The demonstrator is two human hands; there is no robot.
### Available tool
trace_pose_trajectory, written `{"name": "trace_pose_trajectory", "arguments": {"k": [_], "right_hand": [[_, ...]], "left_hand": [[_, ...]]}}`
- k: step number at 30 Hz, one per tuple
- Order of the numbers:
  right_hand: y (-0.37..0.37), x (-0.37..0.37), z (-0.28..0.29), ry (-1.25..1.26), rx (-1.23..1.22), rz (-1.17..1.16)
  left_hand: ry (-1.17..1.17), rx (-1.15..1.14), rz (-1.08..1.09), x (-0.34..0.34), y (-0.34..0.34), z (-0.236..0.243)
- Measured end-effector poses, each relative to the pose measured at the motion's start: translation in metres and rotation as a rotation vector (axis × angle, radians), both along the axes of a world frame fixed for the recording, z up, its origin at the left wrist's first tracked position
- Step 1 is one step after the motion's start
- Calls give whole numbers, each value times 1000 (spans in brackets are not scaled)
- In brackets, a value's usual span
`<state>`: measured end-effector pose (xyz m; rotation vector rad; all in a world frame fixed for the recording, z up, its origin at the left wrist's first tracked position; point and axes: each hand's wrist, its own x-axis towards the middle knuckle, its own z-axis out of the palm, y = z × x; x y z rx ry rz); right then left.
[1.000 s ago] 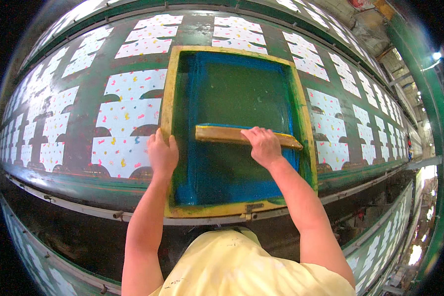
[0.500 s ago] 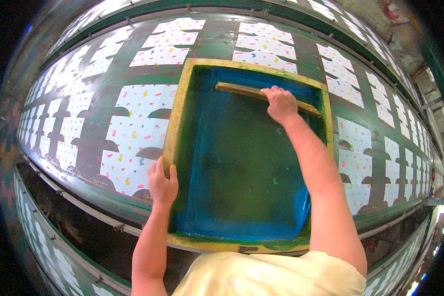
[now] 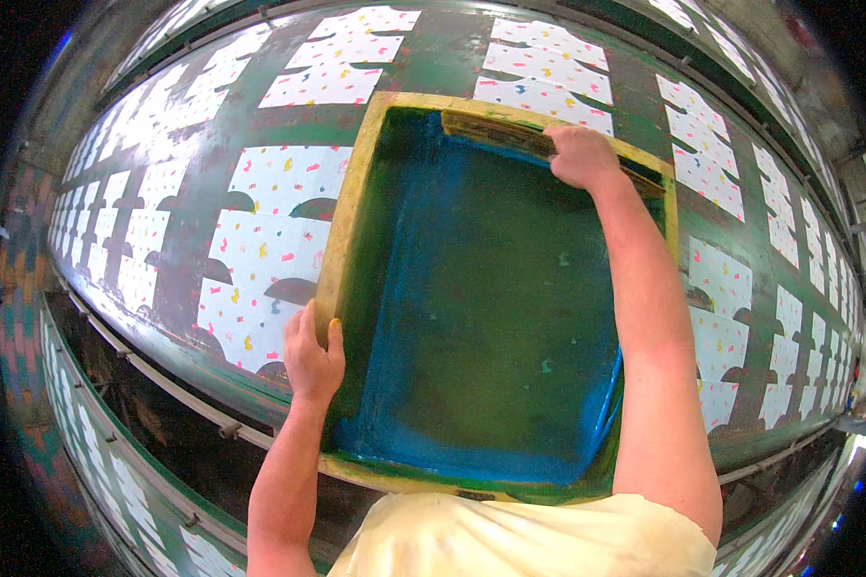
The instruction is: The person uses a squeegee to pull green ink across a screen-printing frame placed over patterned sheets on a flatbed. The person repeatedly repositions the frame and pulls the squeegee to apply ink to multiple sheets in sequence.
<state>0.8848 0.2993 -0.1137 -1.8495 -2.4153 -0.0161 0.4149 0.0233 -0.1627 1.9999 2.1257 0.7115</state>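
Note:
A screen-printing frame point(image 3: 350, 197) with yellowish wooden rails lies on the long table in front of me. Its dark green mesh point(image 3: 481, 298) carries blue ink, thickest along the left, the near edge and the near right corner. At the frame's far end, my right hand point(image 3: 585, 157) is closed around a wooden squeegee point(image 3: 496, 133), which lies along the inside of the far rail with its broad side showing. My left hand point(image 3: 314, 358) grips the left rail near its front, thumb toward the mesh and fingers on the outer side.
White fabric pieces point(image 3: 269, 255) with small coloured prints lie in rows over the green table point(image 3: 423, 67), left, right and beyond the frame. A rail point(image 3: 178, 389) runs along the table's near edge. Another table point(image 3: 77, 404) with white pieces stands at lower left.
My right hand has pushed the squeegee farther away, up to the far rail, and the squeegee has tipped so more of its face shows. My left hand keeps its place on the left rail.

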Motion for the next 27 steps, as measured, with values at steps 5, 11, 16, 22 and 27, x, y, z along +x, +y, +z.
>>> {"name": "trace_pose_trajectory", "arguments": {"k": [5,11,16,22,27], "right_hand": [[-40,-16,20,-58,-189,36],[-150,-56,29,-69,-272,17],[-260,-91,39,-7,-304,24],[-401,-130,31,68,-276,11],[-490,-161,31,91,-217,-7]], "left_hand": [[-12,18,-14,-1,0,1],[-40,22,-12,-5,0,-3],[-19,54,-18,-7,-4,-1],[9,18,-6,-9,-5,-5],[-38,-14,-14,-9,-7,0]]}}
